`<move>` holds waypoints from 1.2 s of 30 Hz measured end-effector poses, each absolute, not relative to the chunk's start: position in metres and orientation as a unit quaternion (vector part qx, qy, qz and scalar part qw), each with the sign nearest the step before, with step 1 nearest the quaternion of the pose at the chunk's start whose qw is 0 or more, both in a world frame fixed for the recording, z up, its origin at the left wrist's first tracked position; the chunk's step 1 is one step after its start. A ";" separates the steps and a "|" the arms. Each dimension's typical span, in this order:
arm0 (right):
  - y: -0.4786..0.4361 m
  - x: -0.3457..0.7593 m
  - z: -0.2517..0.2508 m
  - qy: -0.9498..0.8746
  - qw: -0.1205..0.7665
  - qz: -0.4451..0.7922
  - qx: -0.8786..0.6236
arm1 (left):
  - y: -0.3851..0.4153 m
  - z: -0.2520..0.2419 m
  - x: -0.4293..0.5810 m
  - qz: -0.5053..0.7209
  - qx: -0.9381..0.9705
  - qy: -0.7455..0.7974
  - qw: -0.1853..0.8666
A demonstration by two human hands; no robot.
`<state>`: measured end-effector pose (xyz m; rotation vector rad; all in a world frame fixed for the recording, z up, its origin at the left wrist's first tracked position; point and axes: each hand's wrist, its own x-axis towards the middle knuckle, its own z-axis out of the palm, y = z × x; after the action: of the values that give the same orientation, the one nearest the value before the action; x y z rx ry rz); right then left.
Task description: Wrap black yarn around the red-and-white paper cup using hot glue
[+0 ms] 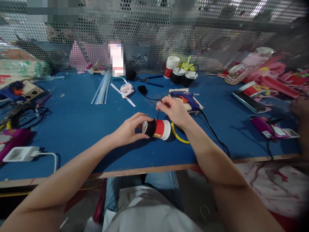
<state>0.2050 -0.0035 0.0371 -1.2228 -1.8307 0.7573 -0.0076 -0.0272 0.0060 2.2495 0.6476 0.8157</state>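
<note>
A red and white paper cup [165, 129] is tipped on its side above the blue table, its white rim to the right. Black cord is wound in a wide band [151, 128] around its narrower left end. My left hand [129, 129] grips that banded end between thumb and fingers. Pinched in my right hand [175, 110], just above the cup, is a taut black cord [157, 118] that runs down to the cup. The cord also trails back toward a small black bundle [142, 89]. Beside the cup lies a yellow ring-shaped piece [178, 135], partly behind my right forearm.
Beyond my right hand lies a blue glue gun [187, 98], its cable running forward. Pliers [152, 80], black-wrapped cups [178, 76] and white ribbon [126, 90] are farther back. A phone [249, 100] and purple power strip [269, 128] are right, near another person's hand [300, 108].
</note>
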 end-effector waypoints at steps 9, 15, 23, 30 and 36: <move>-0.003 0.203 0.034 -0.750 0.355 0.292 -0.476 | -0.027 0.006 -0.008 0.292 0.905 0.235 0.203; -0.002 0.200 0.030 -0.767 0.304 0.270 -0.497 | -0.028 0.004 -0.008 0.272 0.914 0.240 0.180; -0.002 0.196 0.027 -0.769 0.289 0.262 -0.506 | -0.029 0.003 -0.006 0.307 0.899 0.246 0.194; -0.005 0.193 0.027 -0.767 0.286 0.250 -0.517 | -0.029 -0.001 -0.003 0.319 0.838 0.328 0.298; -0.010 0.193 0.033 -0.772 0.293 0.244 -0.509 | -0.030 0.003 -0.004 0.282 0.842 0.322 0.329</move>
<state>0.1928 -0.0099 0.0329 -1.3570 -2.0556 0.6492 -0.0041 -0.0299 0.0029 2.2037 0.8415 0.7391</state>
